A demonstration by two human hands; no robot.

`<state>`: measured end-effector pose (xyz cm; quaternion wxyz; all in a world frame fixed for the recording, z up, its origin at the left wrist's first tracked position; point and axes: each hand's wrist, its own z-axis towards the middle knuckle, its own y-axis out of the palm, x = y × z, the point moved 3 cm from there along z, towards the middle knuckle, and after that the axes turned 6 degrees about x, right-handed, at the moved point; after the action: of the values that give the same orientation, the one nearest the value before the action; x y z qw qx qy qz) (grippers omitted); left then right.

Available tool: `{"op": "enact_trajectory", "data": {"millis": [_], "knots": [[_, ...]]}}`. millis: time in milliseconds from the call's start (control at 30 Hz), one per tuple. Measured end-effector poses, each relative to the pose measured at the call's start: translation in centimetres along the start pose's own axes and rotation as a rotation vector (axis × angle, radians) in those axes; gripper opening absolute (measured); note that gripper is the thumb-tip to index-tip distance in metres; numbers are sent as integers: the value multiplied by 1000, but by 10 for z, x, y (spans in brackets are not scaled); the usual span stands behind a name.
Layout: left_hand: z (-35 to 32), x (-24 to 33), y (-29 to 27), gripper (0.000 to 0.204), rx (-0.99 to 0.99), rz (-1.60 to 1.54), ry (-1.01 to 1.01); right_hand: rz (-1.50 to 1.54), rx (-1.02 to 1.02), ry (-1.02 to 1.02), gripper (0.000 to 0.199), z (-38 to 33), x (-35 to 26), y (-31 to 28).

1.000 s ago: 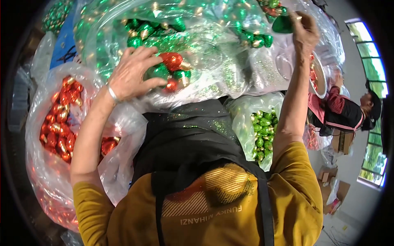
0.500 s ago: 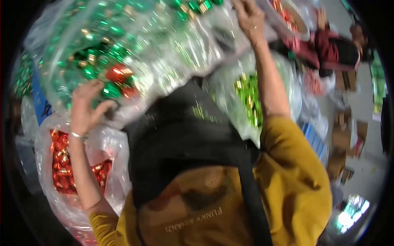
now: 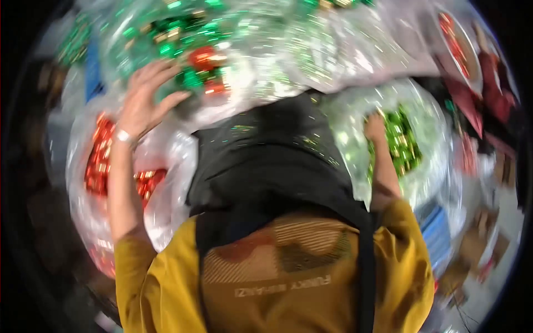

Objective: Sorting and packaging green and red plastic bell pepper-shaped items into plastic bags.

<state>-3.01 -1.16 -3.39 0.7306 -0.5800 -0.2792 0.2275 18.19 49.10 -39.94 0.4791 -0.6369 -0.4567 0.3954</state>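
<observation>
A big clear plastic bag (image 3: 277,61) full of shiny green and red ornaments fills the top of the view. My left hand (image 3: 147,100) is raised against its underside, palm flat and fingers spread, with a thin band on the wrist. My right hand (image 3: 376,126) rests on a smaller clear bag of light green ornaments (image 3: 408,139) at the right. Its fingers look curled on the plastic, but blur hides the grip. Between my arms are my yellow shirt (image 3: 277,277) and a black cloth (image 3: 272,161).
A clear bag of red ornaments (image 3: 97,161) sits at the left under my left arm. Another bag holding red pieces (image 3: 452,41) lies at the upper right. A person in red (image 3: 497,89) is at the right edge. Cardboard boxes (image 3: 483,244) and a blue item (image 3: 438,233) lie at the lower right.
My right hand has come down from the top of the big bag to the light green bag. My left hand stays pressed on the big bag. The view has swung.
</observation>
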Motion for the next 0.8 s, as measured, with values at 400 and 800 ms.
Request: {"op": "enact_trajectory", "data": {"millis": [400, 800], "knots": [[-26, -15, -3, 40, 276, -86, 18, 845, 721, -149, 29, -41, -135, -354], [-17, -27, 22, 43, 51, -93, -16, 145, 288, -1517, 30, 26, -450, -402]]}}
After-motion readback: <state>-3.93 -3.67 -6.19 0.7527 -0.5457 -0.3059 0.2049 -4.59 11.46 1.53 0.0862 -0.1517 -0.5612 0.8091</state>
